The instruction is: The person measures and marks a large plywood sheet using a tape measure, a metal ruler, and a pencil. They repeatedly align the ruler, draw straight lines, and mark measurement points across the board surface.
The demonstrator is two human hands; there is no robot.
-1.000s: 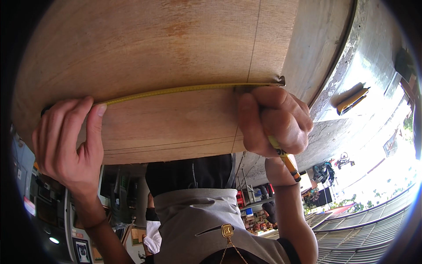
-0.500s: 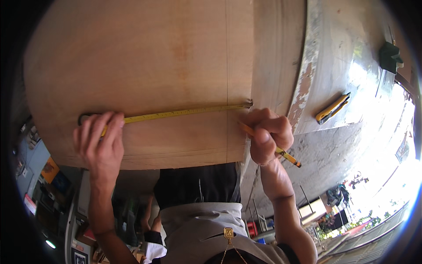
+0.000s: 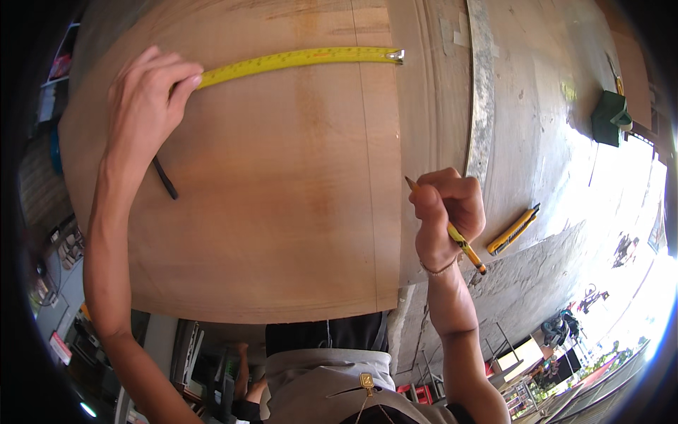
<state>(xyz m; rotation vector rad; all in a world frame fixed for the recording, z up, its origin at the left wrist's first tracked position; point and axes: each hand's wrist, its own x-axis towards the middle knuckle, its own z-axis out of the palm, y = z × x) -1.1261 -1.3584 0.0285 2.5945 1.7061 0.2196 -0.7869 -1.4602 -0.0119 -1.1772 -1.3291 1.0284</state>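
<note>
A yellow tape measure (image 3: pixel 296 59) stretches across the upper part of a plywood sheet (image 3: pixel 247 233). Its metal end tab lies at the sheet's right edge. My left hand (image 3: pixel 145 99) is closed around the tape's other end, and its case is hidden by the fingers. A dark strap hangs out below that hand. My right hand (image 3: pixel 448 212) grips a yellow pencil (image 3: pixel 466 249), tip pointing up and left, just beyond the sheet's right edge. A thin pencil line (image 3: pixel 367 141) runs along the sheet near that edge, crossing under the tape.
A yellow utility knife (image 3: pixel 513 230) lies on the worn work surface (image 3: pixel 537 127) to the right. Farther right sits a dark green object (image 3: pixel 609 116). Another person's bare arm (image 3: pixel 242 371) shows below, behind the sheet's near edge. Shelves and clutter stand at lower left.
My left hand and the tape have moved away from me, up the sheet. My right hand, with the pencil, has shifted slightly right, off the sheet's edge.
</note>
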